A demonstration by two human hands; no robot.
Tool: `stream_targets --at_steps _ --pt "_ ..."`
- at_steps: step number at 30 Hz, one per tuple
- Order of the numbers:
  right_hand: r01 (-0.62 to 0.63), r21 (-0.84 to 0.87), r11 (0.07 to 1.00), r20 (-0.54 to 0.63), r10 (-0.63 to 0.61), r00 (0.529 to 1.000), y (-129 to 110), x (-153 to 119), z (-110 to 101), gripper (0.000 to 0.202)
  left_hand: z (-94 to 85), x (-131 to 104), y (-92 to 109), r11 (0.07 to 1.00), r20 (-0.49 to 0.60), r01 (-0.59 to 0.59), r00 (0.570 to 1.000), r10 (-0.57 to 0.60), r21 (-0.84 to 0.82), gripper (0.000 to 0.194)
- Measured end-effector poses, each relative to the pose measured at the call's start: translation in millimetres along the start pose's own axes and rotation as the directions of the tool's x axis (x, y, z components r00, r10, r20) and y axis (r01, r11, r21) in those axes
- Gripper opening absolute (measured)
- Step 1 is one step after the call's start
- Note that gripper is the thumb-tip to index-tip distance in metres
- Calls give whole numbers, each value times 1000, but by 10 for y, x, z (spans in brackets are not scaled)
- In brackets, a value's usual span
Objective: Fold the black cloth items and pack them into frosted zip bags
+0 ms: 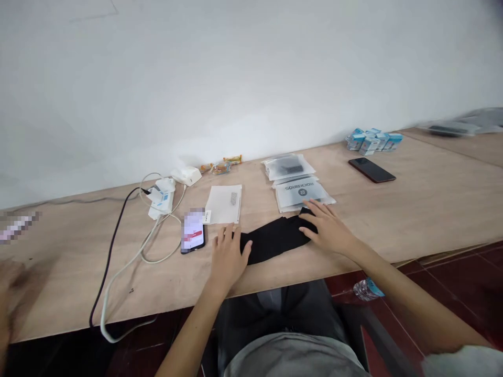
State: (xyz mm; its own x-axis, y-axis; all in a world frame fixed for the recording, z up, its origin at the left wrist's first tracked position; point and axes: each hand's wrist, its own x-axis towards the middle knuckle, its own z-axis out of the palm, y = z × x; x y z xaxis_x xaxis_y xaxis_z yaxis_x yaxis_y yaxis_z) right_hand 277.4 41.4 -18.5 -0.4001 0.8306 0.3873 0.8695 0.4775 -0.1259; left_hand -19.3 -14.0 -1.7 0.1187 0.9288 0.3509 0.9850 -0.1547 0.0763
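Observation:
A folded piece of black fabric (277, 238) lies flat on the wooden table in front of me, its exact kind unclear. My left hand (229, 254) rests at its left end, fingers stretched forward and thumb on the cloth. At the opposite end, my right hand (329, 229) lies with spread fingers over the fabric's edge. Just beyond the right fingertips are frosted plastic packets, the nearest a printed ROCKBROS bag (302, 192). A flat white bag (225, 204) with small print lies past my left hand, a small white label (207, 217) at its lower left corner.
Left of the fabric lies a lit phone (193, 231), near a power strip (162, 198) with cables looping over the table edge. A dark phone (371, 170) and small blue boxes (373, 141) are at right. Another person's arm (6, 293) shows at far left.

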Motion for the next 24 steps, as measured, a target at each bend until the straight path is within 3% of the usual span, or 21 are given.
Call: stream_targets --at_steps 3,11,15,19,21,24 --pt "14 -39 999 136 -8 991 45 -9 62 23 173 48 30 994 140 -26 990 11 103 38" --pt "-114 -244 963 125 148 981 338 -87 1 18 382 327 291 979 123 -105 989 84 177 44" --pt "-105 -263 959 106 137 985 346 10 -37 17 280 538 247 984 250 -148 961 120 96 43" --pt "-6 -97 995 67 13 998 221 130 7 27 84 698 60 989 408 -143 902 145 -34 25" --pt "30 -34 999 82 -27 996 154 194 65 28 35 743 23 986 416 -155 894 168 -67 18" --pt "63 29 998 114 -66 991 82 275 131 15 31 745 71 977 341 -191 916 213 -97 16"
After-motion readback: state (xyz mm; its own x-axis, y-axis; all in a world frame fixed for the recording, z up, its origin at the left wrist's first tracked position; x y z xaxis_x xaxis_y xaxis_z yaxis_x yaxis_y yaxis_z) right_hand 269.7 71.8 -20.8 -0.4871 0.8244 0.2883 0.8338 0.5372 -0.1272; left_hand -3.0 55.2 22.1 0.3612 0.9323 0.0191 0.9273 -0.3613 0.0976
